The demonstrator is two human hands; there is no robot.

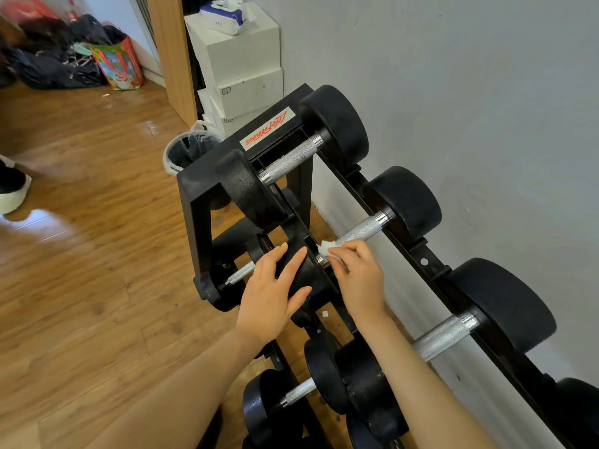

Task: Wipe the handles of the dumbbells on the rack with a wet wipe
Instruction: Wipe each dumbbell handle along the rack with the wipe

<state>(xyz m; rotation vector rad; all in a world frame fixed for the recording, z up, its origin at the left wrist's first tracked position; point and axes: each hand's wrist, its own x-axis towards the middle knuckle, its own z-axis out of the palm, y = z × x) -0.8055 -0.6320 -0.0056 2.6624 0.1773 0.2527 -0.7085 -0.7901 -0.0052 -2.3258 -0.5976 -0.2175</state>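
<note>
**Head view: dumbbell rack, top tier, second handle**

Head camera entry, for you, the operator:

- Rack (197,202): black, against the grey wall (453,92); red logo label at its far end.
- Second dumbbell (405,202) on the top tier: knurled steel handle (359,230) spans the two rails.
- Wet wipe (325,247): bunched, white, pressed to the near end of that handle.
- Your right hand (358,280): fingers curled, pinching the wipe.
- Your left hand (272,286): fingers straight, flat on the dumbbell's near black weight (304,273), gripping nothing.
- Wipe packet (223,14): on white boxes (240,59) beyond the rack's far end.
- Bin (184,150): beside the rack's far corner.
</note>
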